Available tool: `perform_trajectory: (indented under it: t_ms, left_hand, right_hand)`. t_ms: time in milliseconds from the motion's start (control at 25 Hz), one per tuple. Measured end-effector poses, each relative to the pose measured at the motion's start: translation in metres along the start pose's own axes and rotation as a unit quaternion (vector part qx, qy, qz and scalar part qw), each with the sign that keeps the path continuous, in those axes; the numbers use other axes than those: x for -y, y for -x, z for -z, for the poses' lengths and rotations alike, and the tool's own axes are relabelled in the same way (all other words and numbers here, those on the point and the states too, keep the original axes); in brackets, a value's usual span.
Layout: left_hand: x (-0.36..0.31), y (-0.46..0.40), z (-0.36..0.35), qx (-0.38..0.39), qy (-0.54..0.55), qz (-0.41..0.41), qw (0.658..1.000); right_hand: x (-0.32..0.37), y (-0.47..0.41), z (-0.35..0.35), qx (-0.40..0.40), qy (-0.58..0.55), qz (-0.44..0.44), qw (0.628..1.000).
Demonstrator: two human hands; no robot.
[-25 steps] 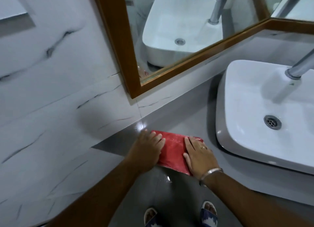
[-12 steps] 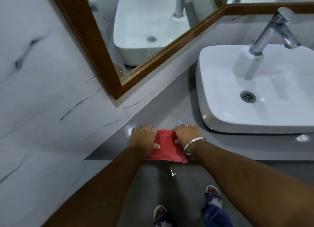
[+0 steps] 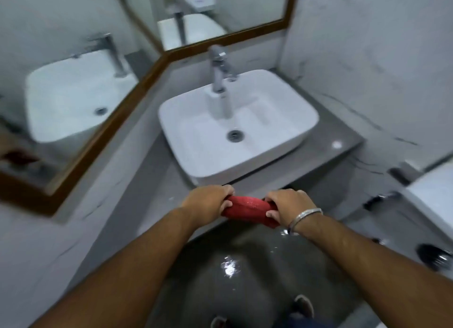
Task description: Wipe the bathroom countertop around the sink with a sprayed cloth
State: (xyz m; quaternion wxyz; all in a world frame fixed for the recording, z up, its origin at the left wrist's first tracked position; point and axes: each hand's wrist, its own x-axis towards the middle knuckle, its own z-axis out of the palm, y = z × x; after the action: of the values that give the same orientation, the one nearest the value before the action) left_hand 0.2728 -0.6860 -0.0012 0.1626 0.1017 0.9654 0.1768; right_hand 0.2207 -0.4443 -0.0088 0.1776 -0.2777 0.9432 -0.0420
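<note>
A red cloth [image 3: 248, 208], folded into a narrow band, is stretched between both hands at the front edge of the grey countertop [image 3: 157, 197], just in front of the white basin [image 3: 289, 121]. My left hand [image 3: 208, 203] grips the cloth's left end. My right hand [image 3: 286, 206], with a silver bangle at the wrist, grips its right end. The chrome tap [image 3: 219, 70] stands at the back of the basin. The picture is blurred by head motion.
A wood-framed mirror [image 3: 103, 129] runs along the left and back walls. Marble-look wall tiles [image 3: 367, 65] close in the right side. A white fixture [image 3: 434, 197] sits at the right edge. The wet grey floor [image 3: 230, 268] and my feet show below.
Both hands have lifted the cloth from flat on the left counter and gathered it into a band, now held in front of the basin. The view swung right.
</note>
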Motion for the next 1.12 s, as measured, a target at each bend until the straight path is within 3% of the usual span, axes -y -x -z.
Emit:
perform_trajectory:
  t_ms: [280,400,560,680,800,880,960,1040,1120]
  left_hand:
    - [-0.239,-0.17,-0.026,0.112,0.053,-0.233,0.964]
    - [-0.34,-0.229,-0.032,0.141,0.057,-0.284,0.947]
    - [-0.43,-0.305,-0.036,0.11,0.067,-0.27,0.954]
    - [-0.462,-0.354,-0.08,0.101,-0.056,-0.261,0.959]
    - [-0.469,-0.385,-0.131,0.14,-0.247,-0.306,0.909]
    - [-0.469,-0.401,-0.152,0.132,-0.333,-0.324,0.876]
    - [-0.464,-0.409,-0.161,0.095,-0.359,-0.33,0.868]
    - [-0.463,-0.402,-0.158,0.095,-0.372,-0.336,0.86]
    - [-0.465,-0.388,-0.149,0.093,-0.378,-0.336,0.857]
  right_hand:
    - [-0.214,0.174,0.012,-0.105,-0.035,-0.262,0.959]
    - [-0.288,0.232,0.019,-0.164,-0.071,-0.348,0.92]
    - [-0.383,0.241,0.028,-0.15,-0.12,-0.392,0.9]
    - [-0.429,0.224,0.002,-0.044,-0.091,-0.384,0.918]
    - [-0.446,0.207,-0.041,0.061,-0.075,-0.35,0.932]
    - [-0.455,0.196,-0.057,0.021,-0.113,-0.4,0.909]
    - [-0.458,0.188,-0.061,-0.006,-0.133,-0.445,0.886]
    - [-0.444,0.185,-0.052,0.014,-0.155,-0.471,0.868]
    - [-0.423,0.184,-0.035,0.008,-0.15,-0.474,0.868]
